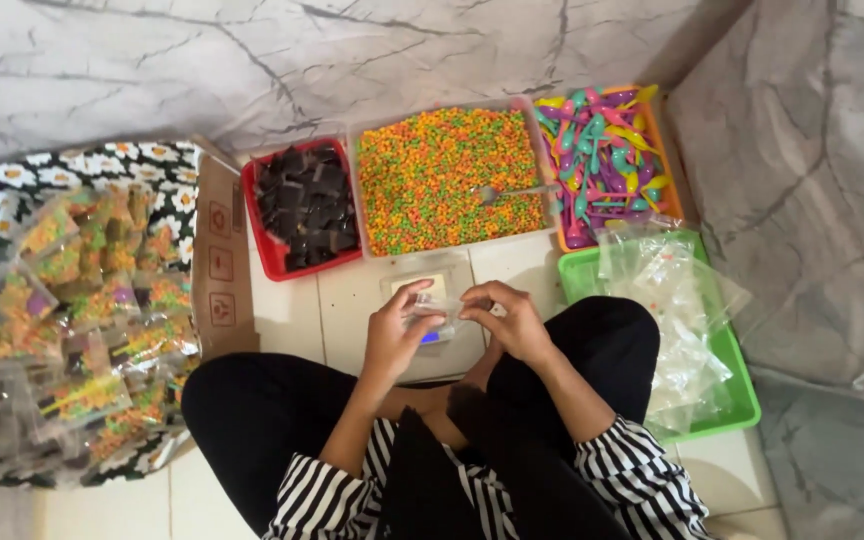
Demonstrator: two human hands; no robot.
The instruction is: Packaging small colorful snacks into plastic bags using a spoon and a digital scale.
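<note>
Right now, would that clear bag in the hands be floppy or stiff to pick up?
Probably floppy: the clear bag looks thin and creased between both hands. Likely very light, since it seems empty. Possibly slippery, as the spare bags in the green tray look glossy.

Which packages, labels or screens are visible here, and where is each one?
Small clear bag: between left hand and right hand.
Filled bags: far left, clear, colourful contents.
Empty bags: green tray, right.
Scale display: under hands, blue glow.
Cardboard flap: brown, square printed symbols.
</note>
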